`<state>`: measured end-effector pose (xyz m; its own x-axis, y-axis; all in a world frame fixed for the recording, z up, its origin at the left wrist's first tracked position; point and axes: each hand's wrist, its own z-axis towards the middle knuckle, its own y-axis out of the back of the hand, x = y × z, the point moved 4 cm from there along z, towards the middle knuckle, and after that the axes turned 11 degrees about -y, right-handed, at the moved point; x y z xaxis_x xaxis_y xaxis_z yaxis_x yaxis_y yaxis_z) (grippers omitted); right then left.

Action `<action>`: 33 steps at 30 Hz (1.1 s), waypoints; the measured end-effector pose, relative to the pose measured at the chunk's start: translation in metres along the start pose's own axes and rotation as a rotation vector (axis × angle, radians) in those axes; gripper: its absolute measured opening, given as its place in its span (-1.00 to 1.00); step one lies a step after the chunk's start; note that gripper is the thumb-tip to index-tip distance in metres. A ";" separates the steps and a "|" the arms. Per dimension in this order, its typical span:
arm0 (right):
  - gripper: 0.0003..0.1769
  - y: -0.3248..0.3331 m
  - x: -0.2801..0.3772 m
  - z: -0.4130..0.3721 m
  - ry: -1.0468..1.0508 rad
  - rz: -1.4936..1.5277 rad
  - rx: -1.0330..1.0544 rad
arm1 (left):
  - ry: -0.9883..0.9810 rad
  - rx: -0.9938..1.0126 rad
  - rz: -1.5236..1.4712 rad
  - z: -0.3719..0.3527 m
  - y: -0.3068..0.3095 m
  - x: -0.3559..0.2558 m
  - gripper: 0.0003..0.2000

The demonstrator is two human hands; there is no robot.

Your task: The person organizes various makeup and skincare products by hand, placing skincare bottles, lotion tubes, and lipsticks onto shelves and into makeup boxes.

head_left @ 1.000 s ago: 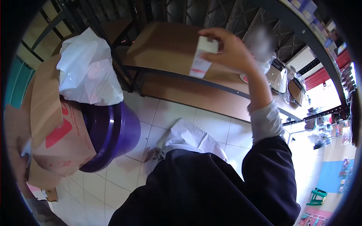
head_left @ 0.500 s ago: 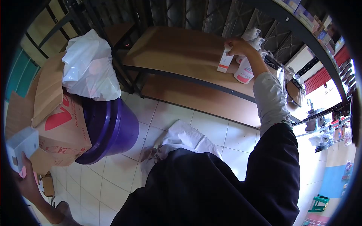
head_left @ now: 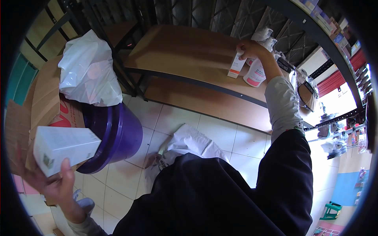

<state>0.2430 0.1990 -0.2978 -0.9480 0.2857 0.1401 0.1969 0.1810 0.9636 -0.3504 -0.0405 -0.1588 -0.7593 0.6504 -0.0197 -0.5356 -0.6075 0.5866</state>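
Note:
My left hand [head_left: 59, 187] supports a white carton [head_left: 65, 144] at lower left, thumb on its near side and fingers beneath and behind it. The carton is tilted in front of an opened cardboard box [head_left: 43, 90]. On the shelf [head_left: 181, 53], my right hand [head_left: 254, 50] grips the top of a slim white-and-orange box [head_left: 236, 66], which stands upright. Right beside it is a white pump bottle [head_left: 255, 75] with a pink label, partly covered by my forearm. More wrapped white bottle tops [head_left: 263, 34] show behind my hand.
A white plastic bag [head_left: 90, 70] rests above a purple tub [head_left: 118, 133]. A white sack [head_left: 195, 141] lies on the tiled floor in front of me. Packaged goods [head_left: 307, 94] sit at the shelf's right end, near a metal upright. A green stool [head_left: 331, 210] stands far right.
My left hand has brought the white carton up and right, from the left edge to in front of the cardboard box. The right hand stays on the slim box, with little movement.

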 end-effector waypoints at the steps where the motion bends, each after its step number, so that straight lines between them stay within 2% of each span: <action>1: -0.23 -0.002 -0.003 0.001 -0.001 0.017 0.004 | 0.059 -0.027 -0.177 0.001 -0.016 -0.006 -0.13; 2: -0.20 -0.003 -0.006 0.003 -0.002 0.035 0.007 | 0.120 -0.064 -0.351 0.002 -0.033 -0.012 -0.11; 5: -0.19 0.001 0.005 -0.016 0.052 -0.041 -0.141 | 0.230 -0.048 -0.469 0.003 -0.063 -0.021 -0.09; 8: -0.19 0.032 0.058 -0.062 0.281 0.251 -0.423 | 0.267 -0.016 -0.739 0.006 -0.108 -0.025 -0.09; 10: -0.23 0.043 0.114 -0.101 0.555 0.621 -0.188 | 0.304 -0.027 -0.878 0.013 -0.137 -0.035 -0.08; 11: -0.24 0.044 0.140 -0.124 0.730 0.697 -0.052 | 0.210 0.001 -0.851 0.021 -0.149 -0.040 -0.08; 12: -0.25 0.044 0.162 -0.148 0.906 0.768 0.087 | 0.266 -0.010 -0.932 0.025 -0.163 -0.047 -0.06; 14: -0.28 0.044 0.191 -0.185 1.008 0.635 0.121 | 0.246 0.010 -1.017 0.035 -0.184 -0.057 -0.06; 17: -0.33 0.045 0.211 -0.197 1.011 0.431 0.145 | 0.255 0.024 -1.069 0.049 -0.206 -0.066 -0.02; 18: -0.36 0.042 0.212 -0.188 0.989 0.428 0.095 | 0.275 0.038 -1.117 0.050 -0.214 -0.063 0.00; 21: -0.31 0.043 0.209 -0.174 0.895 0.366 0.118 | 0.320 0.076 -1.190 0.055 -0.234 -0.056 0.02; 22: -0.32 0.042 0.207 -0.167 0.857 0.368 0.133 | 0.332 0.051 -1.248 0.054 -0.241 -0.055 -0.04; 24: -0.34 0.036 0.202 -0.149 0.779 0.373 0.163 | 0.265 0.049 -1.034 0.051 -0.244 -0.049 -0.14; 27: -0.41 0.043 0.187 -0.128 0.833 0.385 0.094 | 0.225 0.080 -0.866 0.035 -0.244 -0.041 -0.30; 30: -0.40 0.064 0.168 -0.109 0.461 0.340 0.063 | 0.207 0.113 -0.785 0.016 -0.243 -0.035 -0.40; 33: -0.42 0.077 0.149 -0.071 0.181 0.128 -0.124 | 0.232 0.138 -0.769 0.003 -0.248 -0.024 -0.41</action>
<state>0.0988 0.1888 -0.1865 -0.9489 0.1235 0.2903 0.2964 0.0342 0.9545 -0.1984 0.0956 -0.3016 -0.2630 0.7425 -0.6161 -0.8997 0.0419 0.4345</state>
